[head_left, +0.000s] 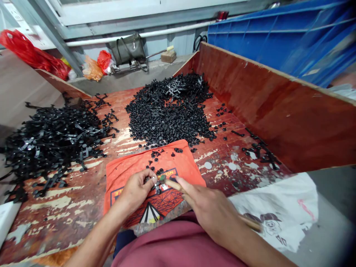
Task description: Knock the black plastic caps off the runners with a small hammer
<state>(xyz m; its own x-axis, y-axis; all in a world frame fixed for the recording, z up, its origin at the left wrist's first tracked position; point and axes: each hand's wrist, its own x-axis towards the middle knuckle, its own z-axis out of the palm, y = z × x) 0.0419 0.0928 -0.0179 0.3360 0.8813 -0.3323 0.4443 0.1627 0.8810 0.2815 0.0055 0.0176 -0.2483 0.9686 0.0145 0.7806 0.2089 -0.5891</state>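
Fingertips of left hand (138, 188) pinch a small black part (157, 185), held low over the orange cloth (183, 163), which seems there to catch loose pieces. Right hand (211, 212) is closed round a wooden-handled tool (170, 183), tip meeting the part. Heap of black parts (169, 111) lies just beyond, within reach; sprue pile (52, 139) is set apart, left.

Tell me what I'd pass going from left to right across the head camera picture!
First the tangled heap of black strips → left hand pinching a small black piece → right hand holding a wooden-handled tool → white plastic bag.
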